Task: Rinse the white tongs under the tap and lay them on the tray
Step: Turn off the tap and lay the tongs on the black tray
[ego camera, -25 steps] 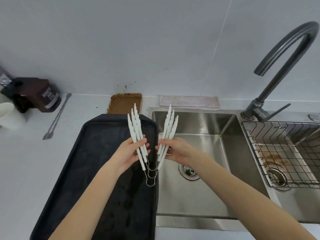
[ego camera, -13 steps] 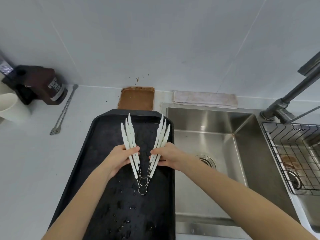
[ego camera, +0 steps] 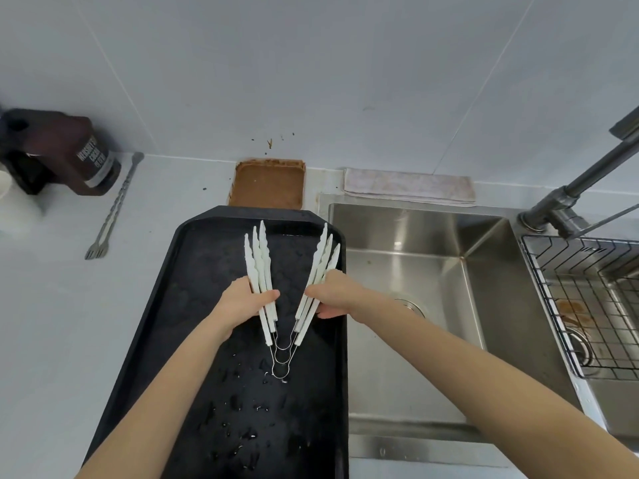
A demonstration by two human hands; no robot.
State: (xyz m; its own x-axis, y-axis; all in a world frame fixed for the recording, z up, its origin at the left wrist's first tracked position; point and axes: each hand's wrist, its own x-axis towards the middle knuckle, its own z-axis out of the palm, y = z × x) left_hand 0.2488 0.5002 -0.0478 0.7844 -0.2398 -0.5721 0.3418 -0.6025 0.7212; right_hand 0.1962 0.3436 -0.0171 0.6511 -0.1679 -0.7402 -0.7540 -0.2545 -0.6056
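Three white tongs (ego camera: 260, 261) with wire spring ends are stacked together, spread in a V over the black tray (ego camera: 193, 305). My left hand (ego camera: 242, 302) grips their left arms and my right hand (ego camera: 332, 293) grips their right arms. The wire loops hang low near the tray's wet surface; whether they touch it I cannot tell. The tap (ego camera: 567, 202) stands at the far right, its spout out of frame, with no water visible.
A steel sink (ego camera: 432, 271) lies right of the tray, with a wire basket (ego camera: 587, 299) over the second basin. Behind the tray stand a brown dish (ego camera: 268, 183) and a folded cloth (ego camera: 408, 186). A long fork (ego camera: 110, 216) and brown bottle (ego camera: 72, 155) are at left.
Both hands carried the tongs left from over the sink edge to above the tray. The two sides have spread wider apart and sit lower.
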